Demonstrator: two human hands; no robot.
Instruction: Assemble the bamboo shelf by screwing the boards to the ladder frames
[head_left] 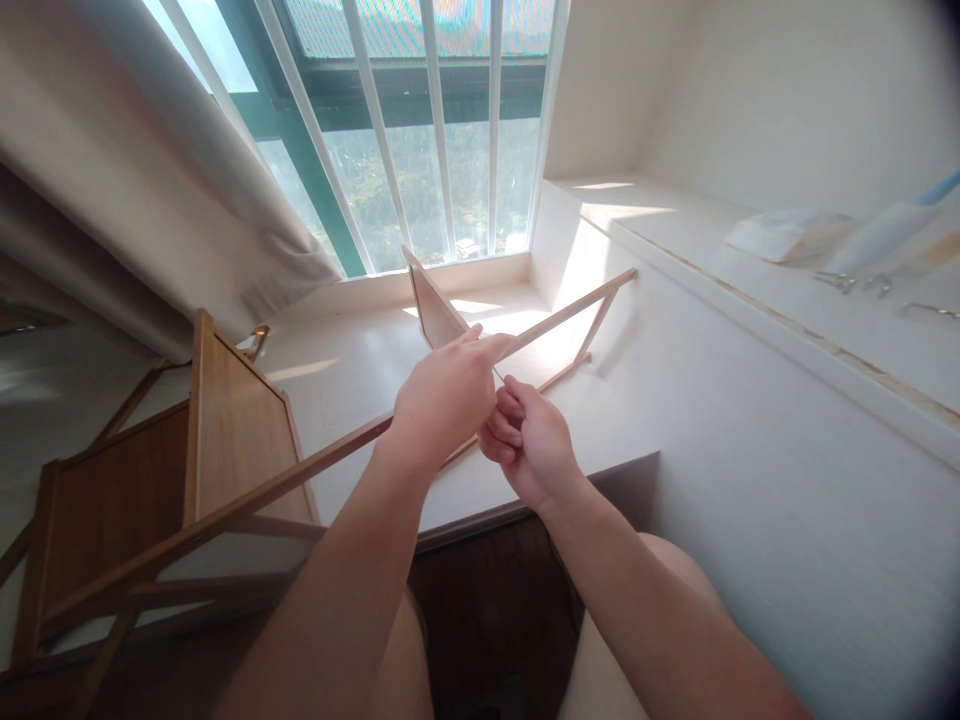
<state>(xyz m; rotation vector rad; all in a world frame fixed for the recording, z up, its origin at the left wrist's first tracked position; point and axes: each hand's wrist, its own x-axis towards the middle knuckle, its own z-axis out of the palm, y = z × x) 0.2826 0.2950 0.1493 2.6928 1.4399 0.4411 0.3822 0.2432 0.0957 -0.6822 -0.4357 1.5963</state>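
Observation:
A long wooden rail (300, 470) runs up across the view from the lower left to the right, part of a tilted wooden shelf frame. My left hand (450, 395) is closed over the rail near its middle and hides that stretch of it. Just below and to the right, my right hand (532, 435) is curled in a pinch. A thin rod (499, 375) sticks out from its thumb and fingers towards the rail's underside; most of it is hidden. Wooden shelf panels (240, 430) stand at the left, and another panel (435, 300) rises behind my left hand.
A barred window (442, 150) lies ahead, with a grey curtain (172, 180) at the left. The frame rests on a pale sill (345, 360). On the right-hand ledge (675, 225) lie a plastic bag (787, 235) and small metal pieces (851, 282). My legs are below.

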